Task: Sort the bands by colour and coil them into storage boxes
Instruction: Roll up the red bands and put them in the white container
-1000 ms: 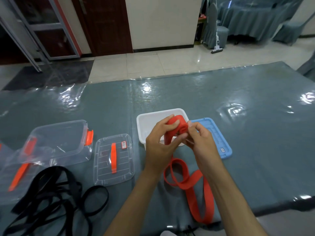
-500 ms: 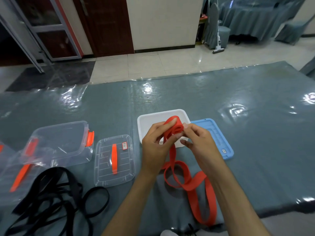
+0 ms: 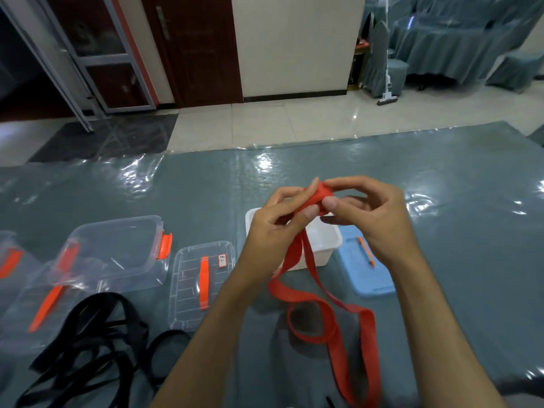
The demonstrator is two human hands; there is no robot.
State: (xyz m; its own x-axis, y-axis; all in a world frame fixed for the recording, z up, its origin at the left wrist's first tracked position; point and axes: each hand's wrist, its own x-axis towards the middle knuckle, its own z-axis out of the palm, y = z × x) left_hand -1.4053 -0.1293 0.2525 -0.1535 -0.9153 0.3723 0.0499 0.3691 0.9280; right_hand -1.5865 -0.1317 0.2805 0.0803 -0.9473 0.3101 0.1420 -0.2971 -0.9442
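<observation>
Landmark: white box (image 3: 322, 245), open, on the table (image 3: 441, 187) near centre.
Red band (image 3: 309, 301): upper end rolled into a small coil, held above the white box's far rim; 2 strands hang down past the box's near wall; the rest lies in loose loops on the table nearer than the box, reaching the table's near edge.
Left hand (image 3: 276, 228): above the white box's left side; thumb and curled fingers pinch the coil from the left.
Right hand (image 3: 374, 213): above the white box's right side; thumb and forefinger pinch the coil from the right, other fingers curled.
Blue lid (image 3: 365, 269): flat on the table, just right of the white box, partly under the right forearm.
Clear lid (image 3: 203, 284): flat, left of the white box, orange handle strip facing up.
Clear box (image 3: 117, 251): further left of the white box, open, orange latch on its right end.
Black bands (image 3: 88, 348): tangled heap, left of and nearer than the white box, by the table's near edge.
</observation>
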